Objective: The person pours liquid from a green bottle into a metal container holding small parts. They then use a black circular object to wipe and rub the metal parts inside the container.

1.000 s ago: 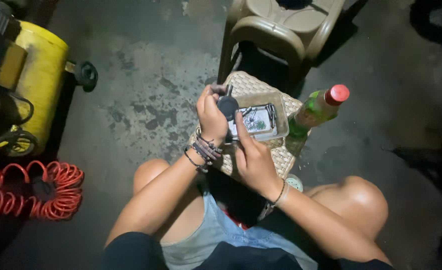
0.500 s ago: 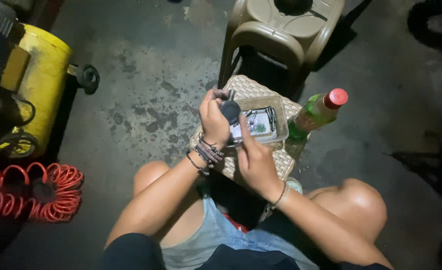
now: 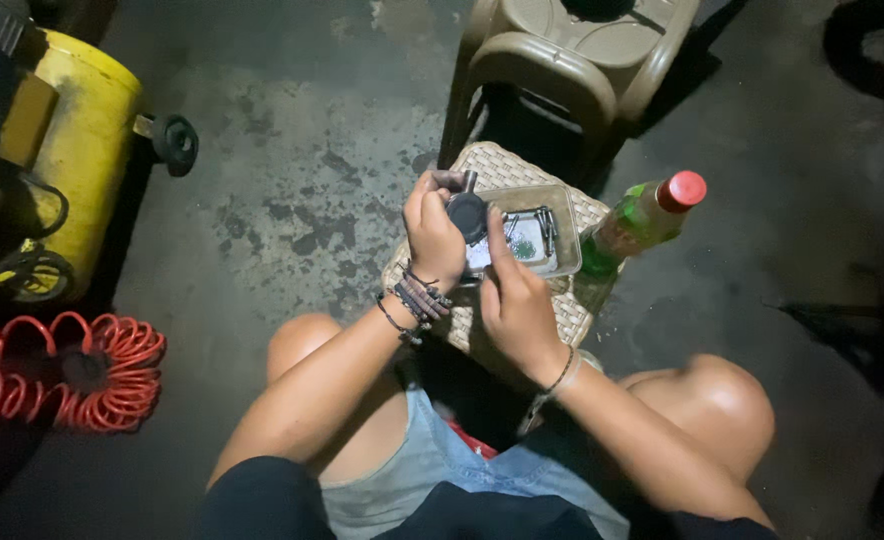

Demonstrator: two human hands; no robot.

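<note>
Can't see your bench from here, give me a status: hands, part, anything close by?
Left hand holds round black part. Right hand fingers touch it. Clear tray beneath, green bottle beside.

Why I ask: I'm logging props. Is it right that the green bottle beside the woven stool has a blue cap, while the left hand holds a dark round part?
Not quite. The head view shows the green bottle has a red cap, not blue. It does stand beside the woven stool, and the left hand holds the dark round part.

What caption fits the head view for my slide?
Seated person's left hand holds a small dark round part over a clear tray, right hand alongside.
</note>
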